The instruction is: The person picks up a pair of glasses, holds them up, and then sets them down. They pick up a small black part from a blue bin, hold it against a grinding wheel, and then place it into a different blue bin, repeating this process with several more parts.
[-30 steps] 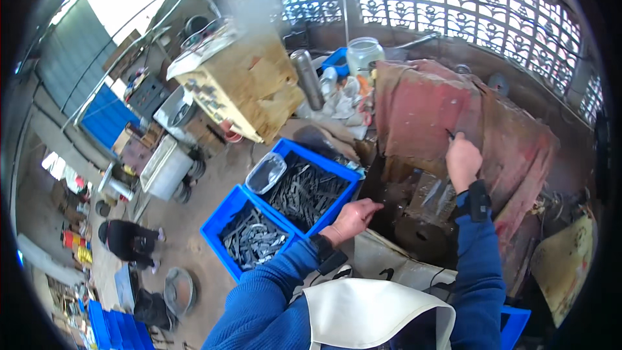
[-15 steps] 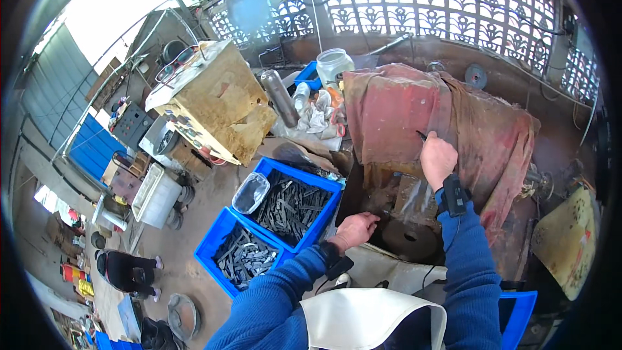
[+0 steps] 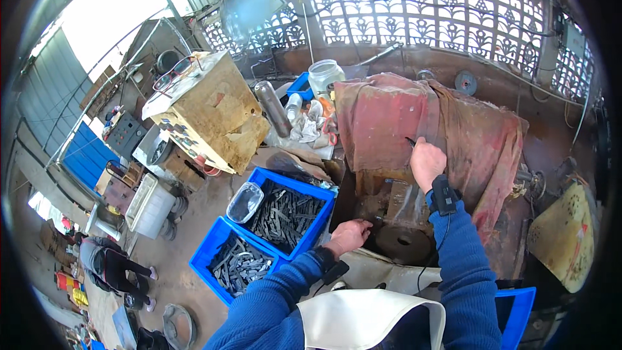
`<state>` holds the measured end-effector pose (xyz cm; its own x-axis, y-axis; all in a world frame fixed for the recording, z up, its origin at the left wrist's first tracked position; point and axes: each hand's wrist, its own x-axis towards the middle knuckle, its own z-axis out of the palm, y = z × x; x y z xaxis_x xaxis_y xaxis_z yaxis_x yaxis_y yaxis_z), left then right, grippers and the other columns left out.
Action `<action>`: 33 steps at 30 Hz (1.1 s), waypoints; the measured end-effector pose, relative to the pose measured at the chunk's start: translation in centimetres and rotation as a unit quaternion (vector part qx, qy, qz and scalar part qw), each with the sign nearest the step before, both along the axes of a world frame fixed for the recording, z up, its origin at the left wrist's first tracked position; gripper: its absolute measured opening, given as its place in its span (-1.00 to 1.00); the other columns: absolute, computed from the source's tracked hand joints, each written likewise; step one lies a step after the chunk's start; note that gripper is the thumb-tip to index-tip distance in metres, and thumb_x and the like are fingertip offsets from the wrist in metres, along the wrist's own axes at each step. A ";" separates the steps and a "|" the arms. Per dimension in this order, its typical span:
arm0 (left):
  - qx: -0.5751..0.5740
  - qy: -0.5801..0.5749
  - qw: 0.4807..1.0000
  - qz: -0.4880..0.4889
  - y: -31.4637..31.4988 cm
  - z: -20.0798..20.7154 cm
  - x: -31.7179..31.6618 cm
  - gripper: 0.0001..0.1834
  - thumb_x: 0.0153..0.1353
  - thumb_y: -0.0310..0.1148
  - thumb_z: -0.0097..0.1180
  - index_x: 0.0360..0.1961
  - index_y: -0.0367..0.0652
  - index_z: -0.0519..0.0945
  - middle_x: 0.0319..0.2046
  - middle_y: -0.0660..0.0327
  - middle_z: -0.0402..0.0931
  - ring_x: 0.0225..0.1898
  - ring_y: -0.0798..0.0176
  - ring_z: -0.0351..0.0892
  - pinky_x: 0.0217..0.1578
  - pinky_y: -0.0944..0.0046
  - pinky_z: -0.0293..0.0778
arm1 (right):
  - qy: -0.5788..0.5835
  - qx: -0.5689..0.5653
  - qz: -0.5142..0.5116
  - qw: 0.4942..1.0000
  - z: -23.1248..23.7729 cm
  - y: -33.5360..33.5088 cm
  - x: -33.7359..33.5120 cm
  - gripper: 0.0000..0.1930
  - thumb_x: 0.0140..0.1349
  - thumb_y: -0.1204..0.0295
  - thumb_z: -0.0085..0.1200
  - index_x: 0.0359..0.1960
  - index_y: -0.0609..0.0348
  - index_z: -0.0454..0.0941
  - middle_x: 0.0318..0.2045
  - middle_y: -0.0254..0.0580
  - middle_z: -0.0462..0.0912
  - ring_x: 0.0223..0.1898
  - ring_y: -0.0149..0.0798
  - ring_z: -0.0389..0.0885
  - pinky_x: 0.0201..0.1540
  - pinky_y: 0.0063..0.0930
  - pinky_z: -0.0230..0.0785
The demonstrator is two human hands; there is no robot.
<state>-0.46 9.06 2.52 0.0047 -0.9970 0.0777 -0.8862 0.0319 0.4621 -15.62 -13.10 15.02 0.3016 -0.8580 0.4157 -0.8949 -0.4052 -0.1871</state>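
Observation:
My right hand [image 3: 428, 163] is raised in front of the red-brown cloth [image 3: 383, 120] draped over the machine, fingers curled around a thin dark strip [image 3: 411, 141] whose end sticks out at the upper left. My left hand [image 3: 350, 237] is lower, at the left edge of the machine's opening, with thumb and fingers pressed together; whatever they may pinch is too small to make out. Just right of it, inside the opening, lies a dark round disc [image 3: 389, 244] with a central hole. Behind the disc is a wet brownish block [image 3: 400, 201].
Two blue crates [image 3: 217, 288] of dark metal strips stand left of my left hand, with a clear plastic tub [image 3: 246, 202] on one. A rusty-topped cabinet [image 3: 207, 107], a metal cylinder [image 3: 273, 109] and a clear jar [image 3: 325, 76] stand beyond. Far left, another person [image 3: 110, 266] bends over.
The whole view has shifted slightly. The dark strip shows more beyond my right fingers. My left hand stays by the opening. The far person has shifted posture, showing more of the upper body.

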 end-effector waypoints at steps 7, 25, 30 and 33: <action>0.025 0.008 1.000 -0.016 0.0 -0.2 0.1 -0.70 0.19 -0.26 0.05 -0.09 -0.09 0.62 -0.15 0.03 0.60 -0.12 -0.07 0.58 -0.09 0.06 0.53 | 0.004 -0.016 0.005 1.000 0.3 0.2 0.0 -0.80 0.21 0.43 -0.16 -0.39 0.21 0.53 -0.51 0.06 0.67 -0.42 0.05 0.70 -0.38 -0.09 0.54; 0.067 0.011 0.996 -0.060 -0.4 -0.3 0.7 -0.71 0.21 -0.23 0.02 -0.12 -0.09 0.62 -0.19 0.04 0.61 -0.13 -0.05 0.59 -0.10 0.04 0.53 | 0.037 -0.055 -0.014 0.998 -0.1 0.3 0.2 -0.82 0.23 0.44 -0.15 -0.43 0.21 0.49 -0.57 0.02 0.64 -0.50 0.04 0.67 -0.48 -0.11 0.51; 0.083 0.014 0.995 -0.060 -0.4 0.2 0.7 -0.70 0.21 -0.22 0.01 -0.11 -0.08 0.62 -0.17 0.05 0.61 -0.11 -0.04 0.59 -0.08 0.05 0.52 | 0.039 -0.054 -0.020 0.998 -0.2 0.3 0.3 -0.83 0.23 0.43 -0.14 -0.43 0.21 0.49 -0.57 0.02 0.64 -0.50 0.03 0.67 -0.49 -0.11 0.51; 0.089 0.018 0.994 -0.058 -0.3 0.8 0.6 -0.69 0.22 -0.22 0.01 -0.09 -0.07 0.61 -0.15 0.05 0.61 -0.09 -0.03 0.58 -0.06 0.06 0.51 | 0.042 -0.053 -0.020 0.998 -0.2 0.2 0.3 -0.83 0.23 0.43 -0.14 -0.42 0.20 0.49 -0.57 0.02 0.64 -0.50 0.03 0.67 -0.48 -0.11 0.51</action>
<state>0.14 8.76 3.28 -0.1123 -0.9888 -0.0979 -0.8643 0.0486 0.5007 -15.34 -12.86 14.83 0.3056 -0.8229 0.4790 -0.9214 -0.3824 -0.0689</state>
